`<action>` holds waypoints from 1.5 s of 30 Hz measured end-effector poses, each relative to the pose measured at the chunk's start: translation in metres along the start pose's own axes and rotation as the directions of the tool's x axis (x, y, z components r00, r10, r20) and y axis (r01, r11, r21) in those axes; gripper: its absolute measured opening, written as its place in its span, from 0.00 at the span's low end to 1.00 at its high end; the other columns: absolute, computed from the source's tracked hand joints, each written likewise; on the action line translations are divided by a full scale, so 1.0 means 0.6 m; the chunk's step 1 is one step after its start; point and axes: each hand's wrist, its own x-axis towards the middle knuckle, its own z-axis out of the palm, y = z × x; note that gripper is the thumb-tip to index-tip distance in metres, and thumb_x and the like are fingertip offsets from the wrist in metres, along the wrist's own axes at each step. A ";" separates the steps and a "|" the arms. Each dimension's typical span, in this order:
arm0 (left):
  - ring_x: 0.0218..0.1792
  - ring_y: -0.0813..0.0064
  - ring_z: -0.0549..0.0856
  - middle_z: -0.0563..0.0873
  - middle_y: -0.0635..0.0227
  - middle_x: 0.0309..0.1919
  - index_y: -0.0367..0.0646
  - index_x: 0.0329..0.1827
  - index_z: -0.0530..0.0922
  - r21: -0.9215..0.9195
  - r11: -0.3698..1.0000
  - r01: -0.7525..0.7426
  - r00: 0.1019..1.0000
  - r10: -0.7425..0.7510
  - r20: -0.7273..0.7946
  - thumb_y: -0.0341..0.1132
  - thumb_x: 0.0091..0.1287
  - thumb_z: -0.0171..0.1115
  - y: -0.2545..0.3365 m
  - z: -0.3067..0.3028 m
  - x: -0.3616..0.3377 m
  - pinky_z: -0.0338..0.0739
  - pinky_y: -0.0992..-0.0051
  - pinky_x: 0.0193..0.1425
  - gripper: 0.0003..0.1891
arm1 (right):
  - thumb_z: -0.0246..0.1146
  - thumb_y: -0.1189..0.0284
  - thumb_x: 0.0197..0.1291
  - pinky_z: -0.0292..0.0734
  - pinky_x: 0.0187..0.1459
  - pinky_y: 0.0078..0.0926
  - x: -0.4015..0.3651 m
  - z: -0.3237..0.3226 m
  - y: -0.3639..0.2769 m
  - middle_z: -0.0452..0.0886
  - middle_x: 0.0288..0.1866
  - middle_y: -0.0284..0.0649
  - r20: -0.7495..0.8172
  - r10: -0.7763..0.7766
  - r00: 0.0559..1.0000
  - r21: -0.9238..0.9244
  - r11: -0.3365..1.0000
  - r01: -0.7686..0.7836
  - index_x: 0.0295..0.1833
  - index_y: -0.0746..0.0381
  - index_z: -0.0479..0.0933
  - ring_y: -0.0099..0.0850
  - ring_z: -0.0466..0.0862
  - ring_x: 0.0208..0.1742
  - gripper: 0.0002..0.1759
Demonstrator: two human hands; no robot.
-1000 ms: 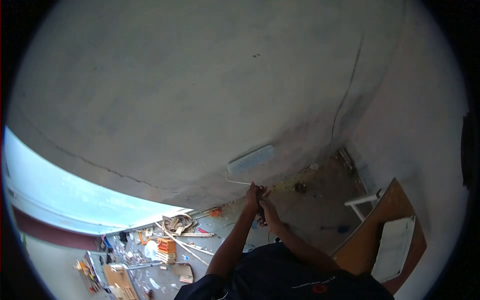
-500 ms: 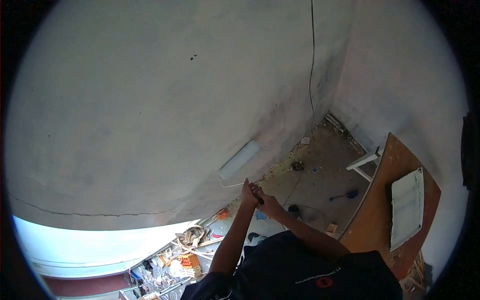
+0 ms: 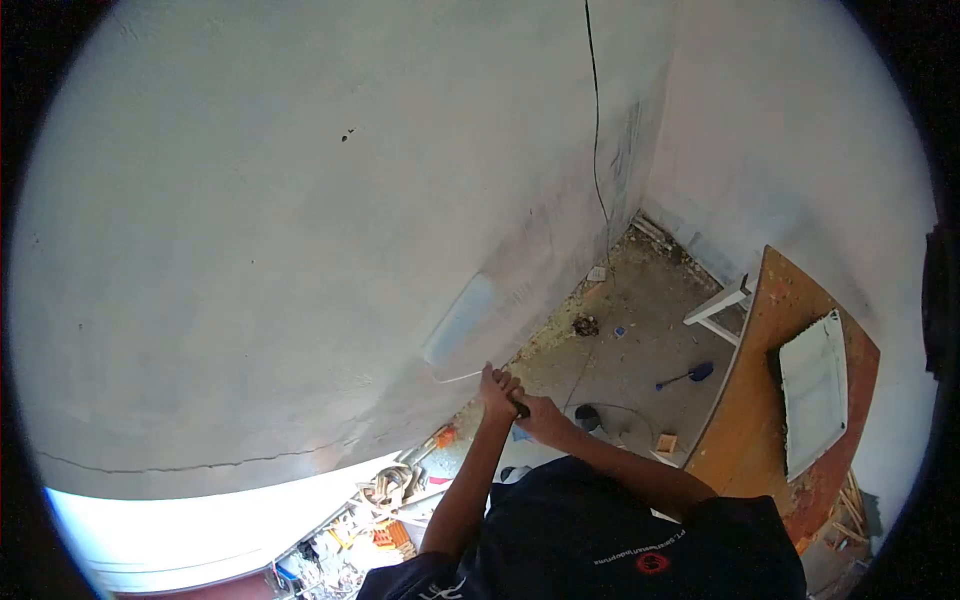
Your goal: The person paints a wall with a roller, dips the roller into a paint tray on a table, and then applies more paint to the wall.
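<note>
Both my hands grip the dark handle of a paint roller (image 3: pixel 466 318). My left hand (image 3: pixel 496 388) is the upper one, my right hand (image 3: pixel 541 412) sits just below it on the handle. The pale roller sleeve lies tilted against the grey-white wall (image 3: pixel 280 220), low down, a little above the floor line. A thin wire frame joins the sleeve to the handle.
A black cable (image 3: pixel 596 150) runs down the wall near the corner. To the right stands a wooden board (image 3: pixel 760 400) with a white paint tray (image 3: pixel 812 390) on it, and a white stool (image 3: pixel 716 305). Debris and wood scraps (image 3: pixel 385 495) litter the floor at lower left.
The roller has tilted steeper and shifted slightly left on the wall. My view has turned, so the room corner and cable now sit further left.
</note>
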 end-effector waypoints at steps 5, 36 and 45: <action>0.09 0.81 0.54 0.54 0.79 0.10 0.54 0.15 0.56 0.077 0.996 -0.038 0.999 0.040 -0.020 0.50 0.65 0.49 -0.033 -0.011 0.019 0.50 0.79 0.12 0.22 | 0.63 0.77 0.45 0.74 0.35 0.38 -0.013 0.001 0.031 0.78 0.32 0.55 -0.025 0.059 0.998 0.052 0.997 -0.057 0.48 0.67 0.72 0.50 0.80 0.35 0.21; 0.30 0.64 0.78 0.75 0.58 0.38 0.41 0.46 0.61 0.040 0.975 -0.219 0.968 0.212 0.138 0.31 0.60 0.58 0.114 -0.348 -0.266 0.79 0.61 0.38 0.16 | 0.56 0.73 0.55 0.65 0.11 0.23 -0.122 0.329 -0.211 0.70 0.17 0.36 0.386 0.299 0.873 0.116 0.923 -0.367 0.60 0.65 0.63 0.23 0.71 0.12 0.25; 0.27 0.73 0.77 0.75 0.65 0.27 0.40 0.37 0.67 0.223 0.937 -0.268 0.958 0.236 0.161 0.29 0.58 0.58 0.299 -0.472 -0.326 0.73 0.72 0.28 0.09 | 0.51 0.79 0.52 0.60 0.10 0.19 -0.088 0.547 -0.312 0.64 0.17 0.33 0.339 0.396 0.853 0.375 0.775 -0.509 0.55 0.64 0.64 0.20 0.65 0.11 0.22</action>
